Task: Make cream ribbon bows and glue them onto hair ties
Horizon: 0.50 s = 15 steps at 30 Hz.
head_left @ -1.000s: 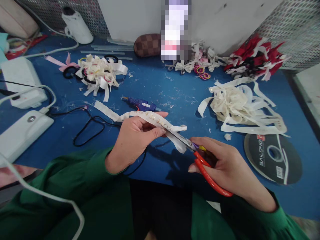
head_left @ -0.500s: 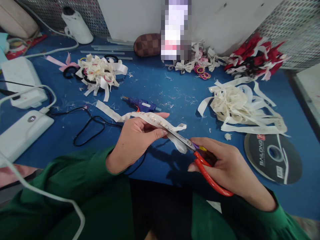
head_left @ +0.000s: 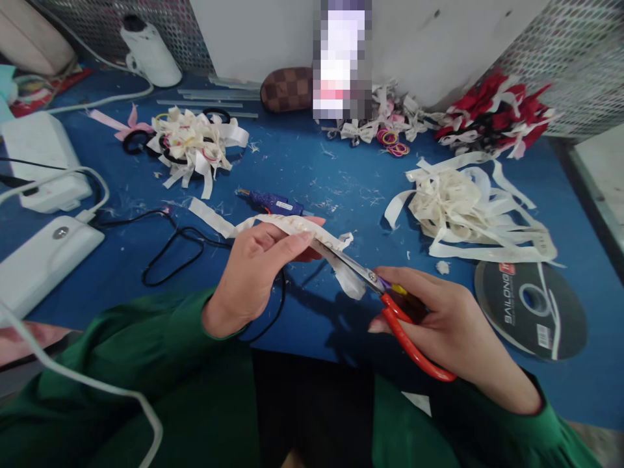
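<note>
Pinched between the thumb and fingers of my left hand [head_left: 263, 263] is a white ribbon [head_left: 214, 218] with gold-coloured marks on its middle stretch. Its loose end trails left over the table, and another end hangs down on the right. My right hand [head_left: 439, 315] is closed around red-handled scissors [head_left: 414, 351], whose blades point up and left along the ribbon, touching or close to it near my left fingertips. Whether the blades cut into the ribbon I cannot tell. Just behind the ribbon lies a blue glue gun [head_left: 273, 201].
A pile of cream ribbons [head_left: 453, 201] and a black spool [head_left: 531, 309] lie at right. White bows [head_left: 188, 140] sit back left. Along the back are a checkered case [head_left: 286, 90] and red ribbon pieces [head_left: 494, 114]. White power banks [head_left: 51, 260] and a black cord [head_left: 178, 250] occupy the left.
My left thumb has moved up and left along the ribbon. The ribbon's short right end has shifted slightly left, and the scissors' blades now lie more plainly in view against the ribbon.
</note>
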Motion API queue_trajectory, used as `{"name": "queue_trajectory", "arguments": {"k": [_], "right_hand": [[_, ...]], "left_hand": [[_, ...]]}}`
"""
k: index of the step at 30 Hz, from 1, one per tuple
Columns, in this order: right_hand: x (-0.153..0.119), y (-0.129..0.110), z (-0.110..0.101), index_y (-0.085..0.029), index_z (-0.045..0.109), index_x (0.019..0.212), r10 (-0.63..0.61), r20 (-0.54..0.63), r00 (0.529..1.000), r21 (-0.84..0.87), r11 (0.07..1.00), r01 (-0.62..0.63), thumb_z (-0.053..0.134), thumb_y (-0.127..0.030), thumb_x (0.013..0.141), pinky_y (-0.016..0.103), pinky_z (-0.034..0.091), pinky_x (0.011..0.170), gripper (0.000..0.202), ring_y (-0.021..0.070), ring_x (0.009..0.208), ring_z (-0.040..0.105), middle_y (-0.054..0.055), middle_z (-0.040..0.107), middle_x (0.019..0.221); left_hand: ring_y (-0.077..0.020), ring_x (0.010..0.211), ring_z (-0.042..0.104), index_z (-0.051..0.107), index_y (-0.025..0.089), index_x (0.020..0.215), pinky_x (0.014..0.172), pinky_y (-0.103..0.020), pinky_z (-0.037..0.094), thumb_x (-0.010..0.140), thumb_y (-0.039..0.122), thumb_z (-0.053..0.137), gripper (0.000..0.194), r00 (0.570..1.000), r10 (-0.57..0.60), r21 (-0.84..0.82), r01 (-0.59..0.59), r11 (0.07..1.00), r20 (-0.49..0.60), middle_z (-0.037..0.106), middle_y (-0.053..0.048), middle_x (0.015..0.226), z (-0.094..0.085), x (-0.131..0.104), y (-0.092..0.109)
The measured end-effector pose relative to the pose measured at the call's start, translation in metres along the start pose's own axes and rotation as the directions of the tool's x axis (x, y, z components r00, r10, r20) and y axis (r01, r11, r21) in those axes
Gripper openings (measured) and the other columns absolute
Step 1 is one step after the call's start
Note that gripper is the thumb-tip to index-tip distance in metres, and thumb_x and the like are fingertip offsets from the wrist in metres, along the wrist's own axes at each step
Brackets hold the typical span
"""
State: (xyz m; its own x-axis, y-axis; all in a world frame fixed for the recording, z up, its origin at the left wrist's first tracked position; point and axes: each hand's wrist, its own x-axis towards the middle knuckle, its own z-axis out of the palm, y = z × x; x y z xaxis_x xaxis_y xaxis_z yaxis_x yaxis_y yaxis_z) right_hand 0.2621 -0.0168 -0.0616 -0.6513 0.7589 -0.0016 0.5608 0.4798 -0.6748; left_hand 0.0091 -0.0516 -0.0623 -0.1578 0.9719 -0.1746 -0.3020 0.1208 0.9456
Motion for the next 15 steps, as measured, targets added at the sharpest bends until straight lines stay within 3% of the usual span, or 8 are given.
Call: {"name": "queue_trajectory", "arguments": {"k": [4,15], "right_hand": [[0.0006,0.0001,0.0014,-0.025,0.064,0.12,0.005,-0.005,1.0,0.007,1.0,-0.005,0.08,-0.039,0.081,0.022,0.048,0.056,0.045,0.0117,0.062,0.059,0.0,0.069,0.09],[-0.0005,-0.0001,-0.0005,-0.023,0.065,0.121,0.019,-0.011,1.0,0.01,1.0,-0.019,0.08,-0.04,0.08,0.023,0.049,0.056,0.047,0.0122,0.061,0.059,0.001,0.069,0.09]], "left_hand": [[-0.0175,0.083,0.075,0.081,0.02,0.081,0.079,-0.03,0.064,0.09,0.028,0.07,0.017,0.998,0.016,-0.023,-0.018,1.0,-0.057,0.078,-0.006,0.108,0.0022,0.0001,0.0009],[-0.0188,0.083,0.075,0.081,0.021,0.089,0.082,-0.033,0.064,0.08,0.024,0.08,0.009,0.996,0.044,0.101,-0.037,0.994,-0.073,0.08,-0.003,0.096,-0.0001,0.0016,-0.0033]]}}
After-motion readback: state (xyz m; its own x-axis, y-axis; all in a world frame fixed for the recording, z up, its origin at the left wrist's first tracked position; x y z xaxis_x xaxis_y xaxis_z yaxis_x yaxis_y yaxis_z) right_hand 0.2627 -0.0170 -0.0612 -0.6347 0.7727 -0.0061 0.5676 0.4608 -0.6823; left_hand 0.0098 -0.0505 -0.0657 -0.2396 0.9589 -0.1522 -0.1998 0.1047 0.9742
